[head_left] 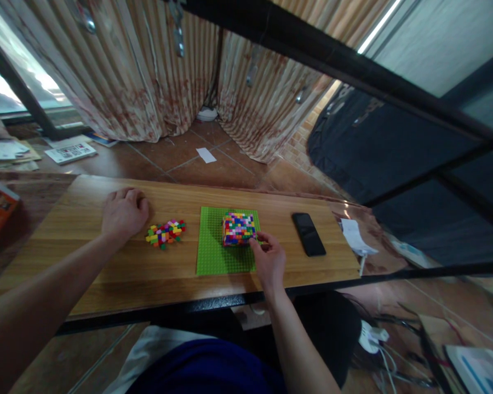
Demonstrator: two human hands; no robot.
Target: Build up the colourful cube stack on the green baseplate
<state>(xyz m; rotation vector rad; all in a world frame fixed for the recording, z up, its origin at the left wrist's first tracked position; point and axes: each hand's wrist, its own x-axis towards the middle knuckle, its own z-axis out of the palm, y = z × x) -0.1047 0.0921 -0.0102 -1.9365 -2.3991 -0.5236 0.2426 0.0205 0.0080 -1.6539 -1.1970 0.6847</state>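
A box-shaped block of many-coloured toy bricks (239,228) stands on a green studded baseplate (209,249). At the block's near right corner is my right hand (268,257), its thumb against the bricks and its fingers bent in; any small piece between the fingertips is hidden. My left hand (124,212) rests on the wooden table, back upward, fingers loosely curled under, with no object showing in it. Just right of that hand lies a loose pile of small coloured bricks (165,233), apart from the baseplate.
A black phone (309,234) lies on the wooden table (148,284), right of the baseplate. Dark metal bars (332,60) cross above. Beyond the table are curtains (181,82), tiled floor and a paper sheet (206,155). A white power strip (370,336) with cables is low right.
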